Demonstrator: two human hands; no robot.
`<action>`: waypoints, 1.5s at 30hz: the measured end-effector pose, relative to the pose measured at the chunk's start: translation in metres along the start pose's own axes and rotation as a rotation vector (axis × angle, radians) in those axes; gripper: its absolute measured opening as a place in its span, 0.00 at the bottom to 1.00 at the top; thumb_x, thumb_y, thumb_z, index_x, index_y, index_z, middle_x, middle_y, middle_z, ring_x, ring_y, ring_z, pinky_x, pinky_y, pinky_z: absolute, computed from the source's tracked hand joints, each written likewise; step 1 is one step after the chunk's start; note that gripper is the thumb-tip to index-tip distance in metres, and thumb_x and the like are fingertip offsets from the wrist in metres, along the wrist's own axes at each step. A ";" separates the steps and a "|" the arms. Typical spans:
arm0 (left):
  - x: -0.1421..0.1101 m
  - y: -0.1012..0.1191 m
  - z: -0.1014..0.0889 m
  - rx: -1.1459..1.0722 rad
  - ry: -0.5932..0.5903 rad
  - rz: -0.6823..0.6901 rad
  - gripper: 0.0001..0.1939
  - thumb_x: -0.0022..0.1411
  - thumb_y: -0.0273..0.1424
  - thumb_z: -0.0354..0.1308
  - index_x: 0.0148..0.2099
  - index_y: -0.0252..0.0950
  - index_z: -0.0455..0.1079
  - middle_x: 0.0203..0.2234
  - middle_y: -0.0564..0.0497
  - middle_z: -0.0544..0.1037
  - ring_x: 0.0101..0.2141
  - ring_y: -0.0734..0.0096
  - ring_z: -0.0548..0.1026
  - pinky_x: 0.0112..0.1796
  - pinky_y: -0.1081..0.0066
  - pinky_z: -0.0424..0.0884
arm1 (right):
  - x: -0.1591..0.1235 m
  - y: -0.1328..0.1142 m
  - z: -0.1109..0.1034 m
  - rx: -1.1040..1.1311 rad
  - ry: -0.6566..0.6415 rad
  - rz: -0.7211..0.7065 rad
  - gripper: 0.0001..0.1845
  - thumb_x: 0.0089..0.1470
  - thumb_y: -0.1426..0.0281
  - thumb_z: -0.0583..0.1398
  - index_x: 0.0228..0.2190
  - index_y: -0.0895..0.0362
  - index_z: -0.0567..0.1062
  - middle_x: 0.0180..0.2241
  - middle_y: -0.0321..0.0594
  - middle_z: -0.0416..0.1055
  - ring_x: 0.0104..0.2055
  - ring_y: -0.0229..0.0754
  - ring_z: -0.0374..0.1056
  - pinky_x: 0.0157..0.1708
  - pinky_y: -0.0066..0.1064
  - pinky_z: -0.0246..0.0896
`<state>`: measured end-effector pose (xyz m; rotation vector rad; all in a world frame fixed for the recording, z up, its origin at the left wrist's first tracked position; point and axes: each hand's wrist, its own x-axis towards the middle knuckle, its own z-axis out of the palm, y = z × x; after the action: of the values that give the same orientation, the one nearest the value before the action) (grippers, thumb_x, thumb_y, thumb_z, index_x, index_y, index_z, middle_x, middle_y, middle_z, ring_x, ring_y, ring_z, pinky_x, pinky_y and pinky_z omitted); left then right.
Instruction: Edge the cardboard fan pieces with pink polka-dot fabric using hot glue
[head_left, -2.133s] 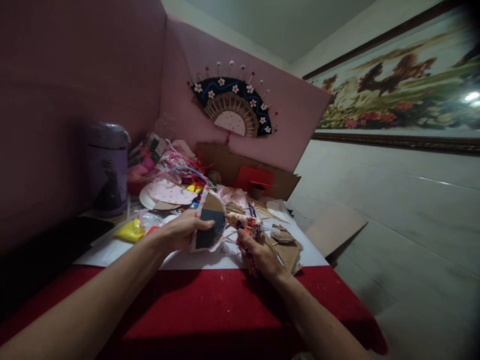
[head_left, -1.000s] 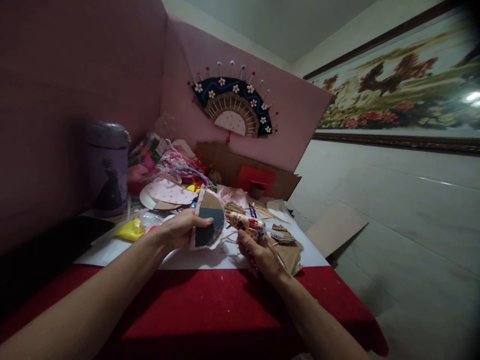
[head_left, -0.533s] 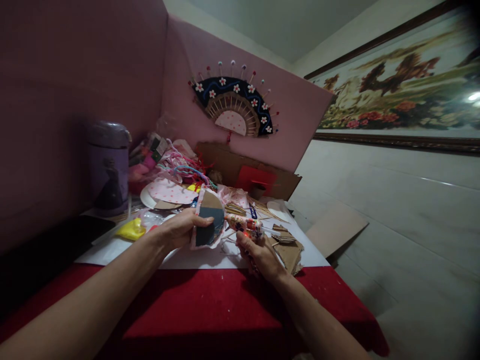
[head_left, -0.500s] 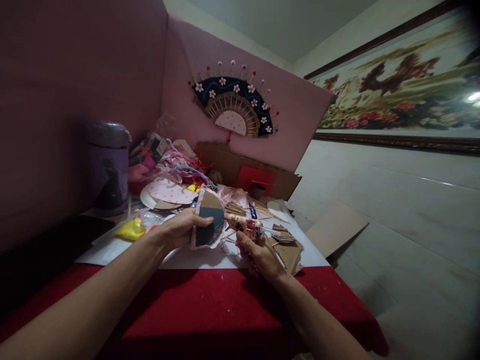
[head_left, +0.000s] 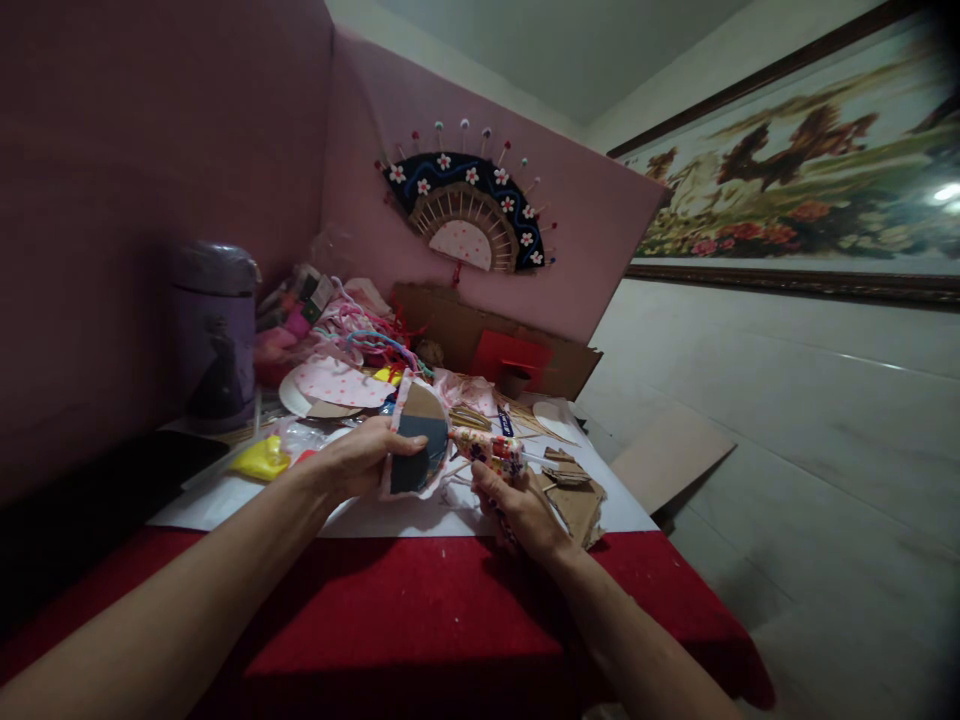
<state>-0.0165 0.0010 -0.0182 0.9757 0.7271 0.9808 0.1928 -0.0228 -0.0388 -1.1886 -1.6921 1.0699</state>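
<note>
My left hand (head_left: 367, 453) is closed on a half-round cardboard piece (head_left: 421, 405), thumb laid over its dark blue-grey part. Pale pink dotted fabric wraps the rim of the piece, and bare brown cardboard shows at its top. My right hand (head_left: 520, 505) is wrapped around the grip of a flower-patterned glue gun (head_left: 487, 448). Its nozzle points left and meets, or nearly meets, the right curved edge of the piece. A clear glue stick (head_left: 536, 459) juts from the gun's back end.
Torn cardboard (head_left: 581, 505) lies right of the glue gun. A yellow packet (head_left: 261, 459), dotted fabric (head_left: 341, 383) and pipe cleaners (head_left: 375, 335) are at left, beside a purple flask (head_left: 214, 340). A decorated fan (head_left: 469, 190) hangs on the pink board behind.
Both hands, the cardboard piece and the glue gun keep nearly the same position. The whole view has shifted very slightly.
</note>
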 end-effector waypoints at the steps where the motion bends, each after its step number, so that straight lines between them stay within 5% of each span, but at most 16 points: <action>1: 0.000 0.000 0.000 0.003 -0.004 0.001 0.12 0.44 0.24 0.64 0.35 0.28 0.72 0.26 0.44 0.77 0.29 0.63 0.76 0.35 0.65 0.68 | 0.000 -0.001 0.000 0.004 0.003 0.006 0.26 0.48 0.47 0.57 0.20 0.58 0.70 0.13 0.31 0.59 0.10 0.31 0.52 0.07 0.25 0.47; 45: 0.001 -0.003 -0.003 0.079 -0.056 -0.011 0.14 0.45 0.25 0.63 0.38 0.27 0.71 0.28 0.42 0.78 0.27 0.63 0.75 0.31 0.66 0.68 | 0.000 0.004 0.000 0.038 0.066 -0.015 0.27 0.48 0.47 0.57 0.20 0.60 0.70 0.14 0.32 0.59 0.12 0.31 0.54 0.10 0.24 0.48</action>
<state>-0.0176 0.0020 -0.0218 1.0635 0.7281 0.9176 0.1936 -0.0217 -0.0425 -1.1725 -1.6215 1.0381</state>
